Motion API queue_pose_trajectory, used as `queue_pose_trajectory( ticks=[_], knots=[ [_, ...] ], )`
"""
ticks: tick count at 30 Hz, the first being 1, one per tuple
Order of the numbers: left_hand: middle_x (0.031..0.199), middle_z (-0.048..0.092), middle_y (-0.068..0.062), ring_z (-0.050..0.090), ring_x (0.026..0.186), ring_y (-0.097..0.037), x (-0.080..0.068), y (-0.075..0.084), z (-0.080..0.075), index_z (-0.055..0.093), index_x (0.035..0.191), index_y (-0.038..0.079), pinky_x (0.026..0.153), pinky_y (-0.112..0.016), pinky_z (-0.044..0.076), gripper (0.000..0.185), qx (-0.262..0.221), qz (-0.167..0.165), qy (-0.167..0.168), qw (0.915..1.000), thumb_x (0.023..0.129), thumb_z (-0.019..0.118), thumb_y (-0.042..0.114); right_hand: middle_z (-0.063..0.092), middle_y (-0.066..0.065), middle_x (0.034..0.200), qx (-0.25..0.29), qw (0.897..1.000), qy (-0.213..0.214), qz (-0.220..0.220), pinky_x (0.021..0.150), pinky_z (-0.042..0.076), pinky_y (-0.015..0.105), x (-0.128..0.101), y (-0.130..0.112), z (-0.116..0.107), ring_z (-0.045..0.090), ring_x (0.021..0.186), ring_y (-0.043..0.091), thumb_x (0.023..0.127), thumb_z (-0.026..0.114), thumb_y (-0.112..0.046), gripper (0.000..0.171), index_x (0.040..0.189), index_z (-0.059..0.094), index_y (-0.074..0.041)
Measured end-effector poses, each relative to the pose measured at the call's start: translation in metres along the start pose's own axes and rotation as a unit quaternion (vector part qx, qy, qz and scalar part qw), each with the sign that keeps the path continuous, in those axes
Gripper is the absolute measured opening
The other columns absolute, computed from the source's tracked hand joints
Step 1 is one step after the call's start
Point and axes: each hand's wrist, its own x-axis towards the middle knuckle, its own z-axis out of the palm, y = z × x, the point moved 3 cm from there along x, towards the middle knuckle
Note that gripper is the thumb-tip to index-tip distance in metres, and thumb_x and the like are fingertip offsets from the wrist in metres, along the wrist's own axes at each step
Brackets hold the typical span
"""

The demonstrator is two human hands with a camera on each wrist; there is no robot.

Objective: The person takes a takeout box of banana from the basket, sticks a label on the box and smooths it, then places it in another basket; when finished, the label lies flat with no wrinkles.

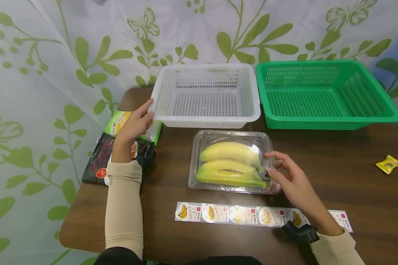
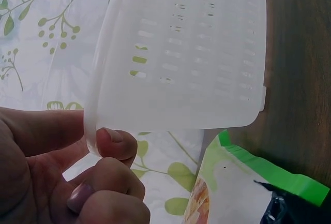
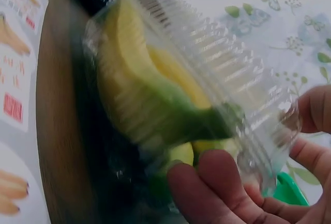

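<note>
Dark brown wooden surface [image 1: 335, 162] carries the items; left hand [image 1: 134, 125] pinches the rim of the white perforated plastic basket [image 1: 205, 95]; right hand [image 1: 290, 178] grips the clear plastic clamshell of bananas [image 1: 230, 162] at its right end, centre of surface, just before the basket.

The bench [image 1: 335, 165] is showing a dark brown wood grain. At twelve o'clock a white basket [image 1: 205, 96] with slotted walls is sitting beside a bright green basket [image 1: 323, 94] at one o'clock. The clear box [image 1: 232, 162] at centre is showing yellow bananas [image 1: 230, 152] going green at the stems. At six o'clock a white sticker strip [image 1: 252, 214] is carrying yellow banana pictures and red marks. The backdrop [image 1: 36, 92] is displaying green leaves and butterflies on white. At three o'clock a yellow packet [image 1: 388, 164] is lying; at nine o'clock, a black and red pack [image 1: 97, 160].
</note>
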Motion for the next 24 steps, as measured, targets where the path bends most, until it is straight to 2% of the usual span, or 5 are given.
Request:
queue_pose_trajectory(
  ticks=[4,13,17,20,24],
  knots=[
    [0.079,0.039,-0.016,0.031,0.051,-0.014,0.000,0.002,-0.001,0.017,0.150,0.021,0.045,-0.024,0.027,0.054,0.001,0.003,-0.001,1.0000,0.101,0.040,0.020,0.049,0.009,0.099,-0.022,1.000,0.001,-0.011,0.042,0.038,0.031,0.001,-0.007,-0.001,0.041,0.044,0.021,0.097,0.053,-0.015,0.040,0.135,0.044,-0.019],
    [0.096,0.042,-0.023,0.034,0.054,-0.016,0.008,-0.011,-0.005,0.022,0.149,0.026,0.044,-0.024,0.028,0.055,0.004,-0.012,0.012,0.9998,0.100,0.044,0.023,0.051,0.005,0.104,-0.026,1.000,-0.011,-0.010,0.051,0.042,0.033,0.006,0.017,-0.003,0.056,0.064,0.024,0.097,0.051,-0.023,0.048,0.142,0.036,-0.032],
    [0.106,0.051,-0.016,0.048,0.074,-0.024,0.014,-0.020,-0.011,0.027,0.147,0.031,0.056,-0.026,0.037,0.053,0.061,-0.010,0.041,0.9972,0.098,0.047,0.032,0.051,0.004,0.108,-0.034,0.999,-0.018,-0.008,0.060,0.047,0.032,0.009,0.017,-0.008,0.059,0.080,0.022,0.098,0.050,-0.025,0.052,0.145,0.029,-0.036],
    [0.109,0.055,-0.014,0.052,0.091,-0.031,0.015,-0.022,-0.012,0.030,0.147,0.031,0.067,-0.031,0.040,0.053,0.097,0.007,0.056,0.9936,0.097,0.049,0.036,0.050,0.005,0.111,-0.037,0.999,-0.023,-0.004,0.064,0.049,0.031,0.009,0.017,-0.012,0.059,0.086,0.021,0.098,0.049,-0.025,0.058,0.147,0.021,-0.037],
    [0.110,0.057,-0.015,0.055,0.091,-0.033,0.011,-0.022,-0.011,0.031,0.147,0.026,0.067,-0.036,0.042,0.055,0.158,0.024,0.055,0.9857,0.096,0.048,0.039,0.049,0.008,0.112,-0.044,0.999,-0.016,0.015,0.066,0.049,0.028,0.004,0.021,-0.014,0.057,0.091,0.017,0.098,0.050,-0.026,0.064,0.148,0.013,-0.040]
  ],
)
